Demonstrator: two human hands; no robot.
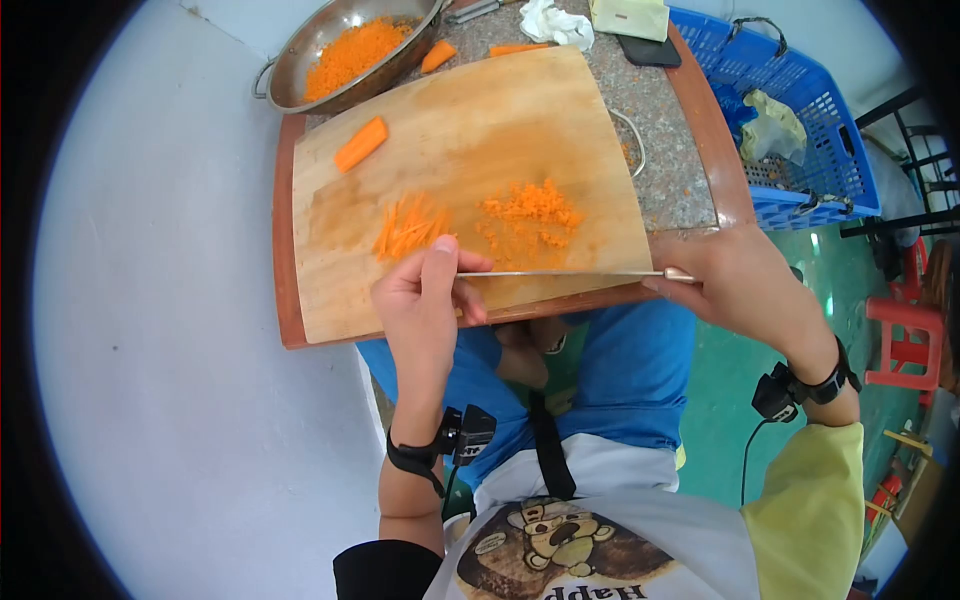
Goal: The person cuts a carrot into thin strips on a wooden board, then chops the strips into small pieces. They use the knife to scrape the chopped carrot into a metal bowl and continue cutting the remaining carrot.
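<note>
My right hand (pixel 715 268) is closed round the handle of a knife (pixel 570 273), whose thin blade edge stretches left across the near part of a wooden cutting board (pixel 560 90). At the blade's far end, my left hand (pixel 428 290) has its fingers on both sides of the metal, with the thumb pointing up. Just beyond that hand lies a small pile of carrot strips (pixel 410 226). Finely chopped carrot (pixel 530 215) is spread to its right, beyond the blade. A cut carrot piece (pixel 361 144) rests near the board's upper left.
A metal bowl (pixel 288 85) of chopped carrot stands at the back left, with more carrot pieces (pixel 438 56) behind the board. White crumpled cloth (pixel 556 25) and a dark flat object (pixel 650 52) lie farther right. A blue plastic basket (pixel 835 105) and red stool (pixel 905 315) stand right.
</note>
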